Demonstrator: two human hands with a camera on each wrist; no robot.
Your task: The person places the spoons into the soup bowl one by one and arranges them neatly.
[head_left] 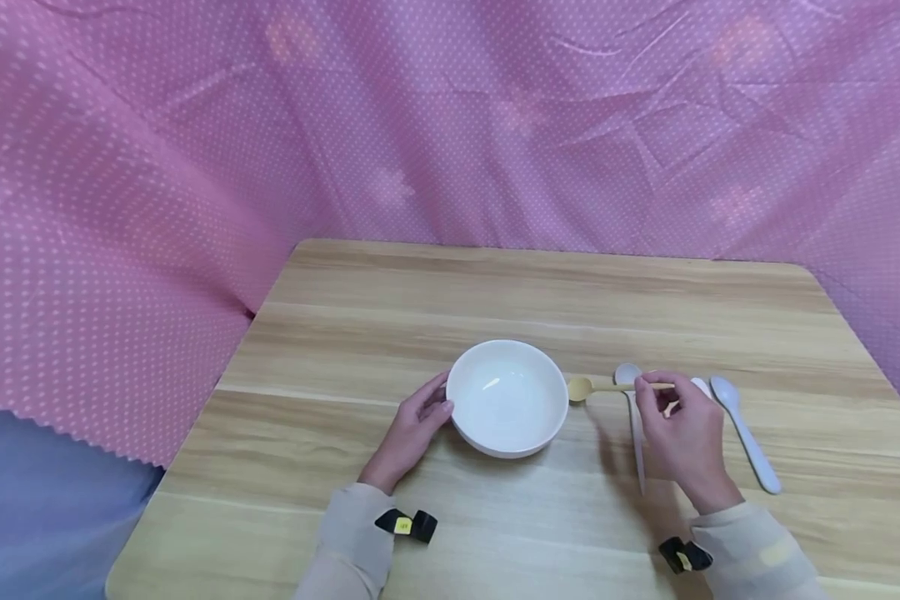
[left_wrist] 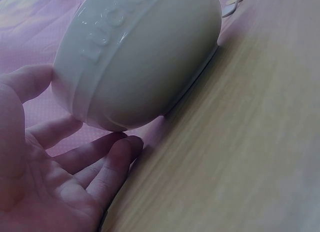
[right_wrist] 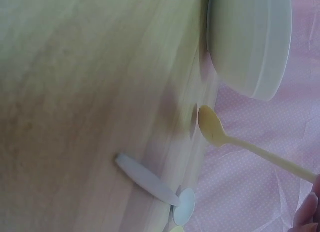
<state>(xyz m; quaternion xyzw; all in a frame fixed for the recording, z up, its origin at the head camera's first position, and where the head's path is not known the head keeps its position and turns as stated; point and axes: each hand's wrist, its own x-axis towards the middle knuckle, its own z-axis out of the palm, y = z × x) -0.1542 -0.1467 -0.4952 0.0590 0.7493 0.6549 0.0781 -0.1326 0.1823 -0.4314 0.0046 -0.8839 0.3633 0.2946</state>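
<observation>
A white bowl (head_left: pixel 506 400) stands upright on the wooden table, with raised lettering on its wall (left_wrist: pixel 135 57) in the left wrist view. My left hand (head_left: pixel 412 429) rests against the bowl's left side, thumb and forefinger at the rim, the other fingers (left_wrist: pixel 102 179) loosely bent below. Between thumb and fingertips my right hand (head_left: pixel 682 429) pinches the handle of a pale yellow spoon (head_left: pixel 580 389). The spoon's head points left, close beside the bowl's right wall. In the right wrist view the yellow spoon (right_wrist: pixel 212 127) is raised off the table, with its shadow beneath.
A white spoon (head_left: pixel 637 442) lies under the yellow handle, left of my right hand. To the right lies a bluish-white spoon (head_left: pixel 750 437); beside it a pale spoon tip (head_left: pixel 702 386) is mostly hidden by my hand. Pink dotted cloth (head_left: pixel 495 125) hangs behind the table (head_left: pixel 390 292).
</observation>
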